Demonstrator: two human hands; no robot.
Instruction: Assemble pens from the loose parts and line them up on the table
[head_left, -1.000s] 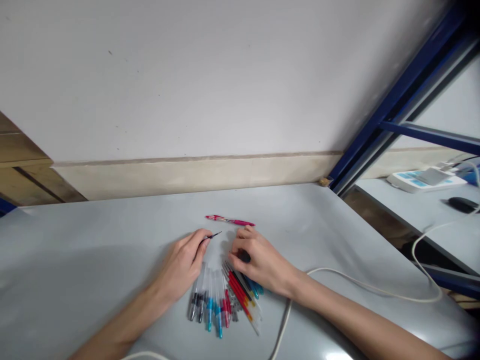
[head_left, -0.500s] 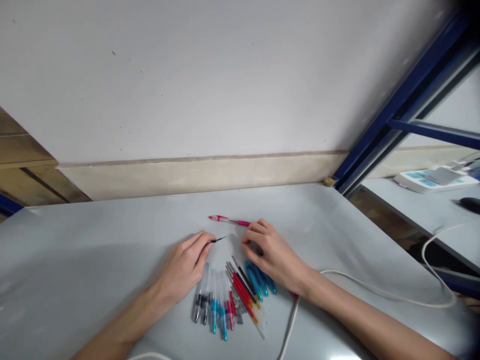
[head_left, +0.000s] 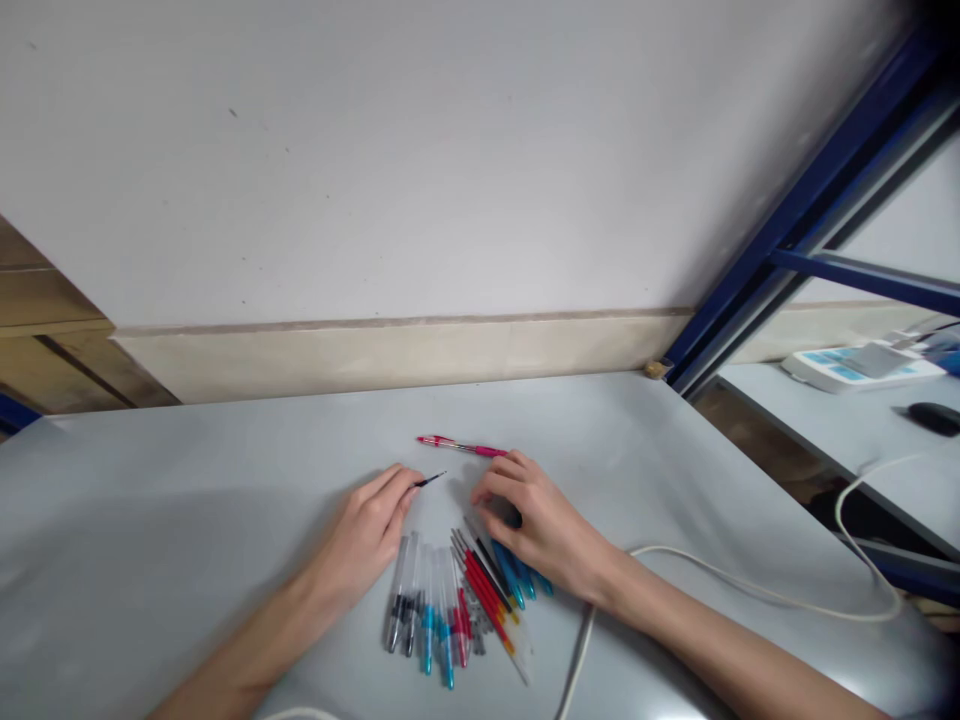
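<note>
Against a pale wall [head_left: 450,180] a grey table [head_left: 225,480] is set. A dark piece [head_left: 429,481] is pinched by the left hand [head_left: 373,515], its long axis slanting right and slightly far, toward the right hand [head_left: 534,512]. That hand is curled; whether anything is gripped cannot be told. Nearer, clear barrels [head_left: 427,575] lie left of red refills [head_left: 486,590]; their contents cannot be made out. A pink pen [head_left: 457,446] is seen farther off.

Soft shadows, glare on tabletop [head_left: 660,470]

The left hand [head_left: 369,520] hides part of the dark refill [head_left: 430,480]; the right hand [head_left: 536,515] partly covers the blue pen parts [head_left: 513,580].
</note>
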